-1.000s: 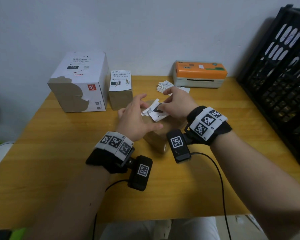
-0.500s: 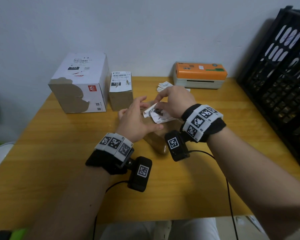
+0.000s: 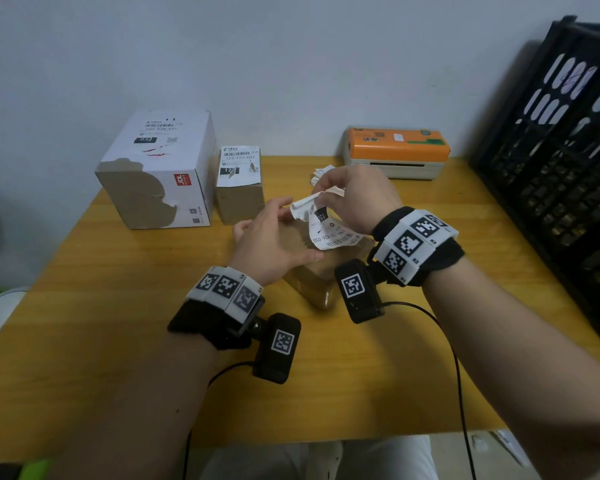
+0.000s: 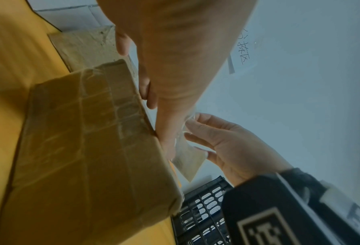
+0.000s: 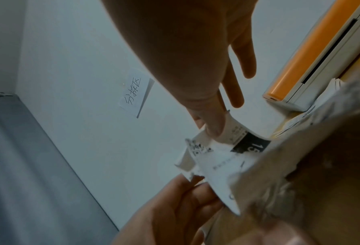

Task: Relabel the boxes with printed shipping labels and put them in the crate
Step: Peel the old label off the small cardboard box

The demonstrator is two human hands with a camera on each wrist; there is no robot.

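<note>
A brown taped cardboard box [image 3: 314, 285] lies on the table in front of me, also seen close up in the left wrist view [image 4: 86, 149]. My left hand [image 3: 274, 233] presses down on its top with straight fingers. My right hand [image 3: 326, 194] pinches a torn white shipping label [image 3: 329, 233] between thumb and forefinger and holds its free end up above the box. The label's lower end still clings to the box top. In the right wrist view the label [image 5: 220, 159] curls up from the cardboard, with its black printed block showing.
A large white box [image 3: 156, 171] and a small labelled brown box [image 3: 239, 185] stand at the back left. An orange label printer [image 3: 397, 150] sits at the back, with a stack of labels [image 3: 321, 173] before it. A black crate [image 3: 551, 168] fills the right side.
My right hand has risen and pulled the label further off the box top. The left hand has stayed on the box.
</note>
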